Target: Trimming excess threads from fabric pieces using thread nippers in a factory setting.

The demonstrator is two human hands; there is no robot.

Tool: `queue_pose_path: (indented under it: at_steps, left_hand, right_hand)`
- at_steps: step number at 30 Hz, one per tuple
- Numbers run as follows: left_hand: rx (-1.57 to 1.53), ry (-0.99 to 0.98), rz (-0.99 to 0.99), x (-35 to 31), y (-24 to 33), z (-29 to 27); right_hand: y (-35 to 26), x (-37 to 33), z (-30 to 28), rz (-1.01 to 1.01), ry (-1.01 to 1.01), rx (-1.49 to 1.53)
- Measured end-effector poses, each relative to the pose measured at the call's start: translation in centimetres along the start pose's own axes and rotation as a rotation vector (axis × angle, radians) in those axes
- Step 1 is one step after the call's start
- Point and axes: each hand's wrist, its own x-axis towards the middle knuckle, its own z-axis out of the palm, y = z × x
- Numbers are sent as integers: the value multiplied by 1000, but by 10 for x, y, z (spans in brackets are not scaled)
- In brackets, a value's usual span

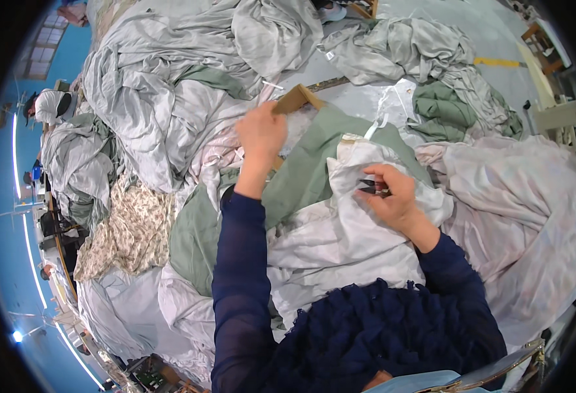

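Note:
My left hand (260, 134) reaches forward to the edge of an open brown cardboard box (293, 99), its fingers curled. Whatever they hold, if anything, is hidden. In my right hand (396, 202) is a small dark pair of thread snips (368, 186), mostly covered by the fingers. Beneath that hand lies a bunched white cloth (321, 245) with a white strap (375, 128) at its top. A green cloth (304, 157) spreads between my two hands and runs under the white one.
Heaps of pale grey fabric (163, 98) cover the left and far side. A floral-patterned cloth (137, 229) lies at the left, and a pale pinkish cloth (511, 216) at the right. A folded green bundle (442, 111) sits at the far right. People are in the left background.

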Motion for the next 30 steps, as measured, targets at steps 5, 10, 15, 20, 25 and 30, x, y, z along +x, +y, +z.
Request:
queue_pose_path:
  at_steps: [5, 10, 15, 20, 25, 30]
  left_hand:
    - [-466, -425, -76, -28, 62, -15]
    - [-627, -569, -283, -50, 72, 10]
    - [-1189, -532, -289, -55, 89, 12]
    - [-1239, -485, -267, -54, 101, -2]
    - [-1309, -570, -239, -44, 121, -33]
    - [-1323, -779, -276, -44, 122, -53]
  right_hand:
    - [8, 33, -16, 255, 151, 25]
    - [33, 61, -12, 91, 33, -145]
    - [43, 75, -14, 407, -19, 277]
    - [27, 74, -19, 560, -56, 605]
    - [9, 74, -41, 335, -112, 422]
    - [4, 80, -82, 256, 145, 282]
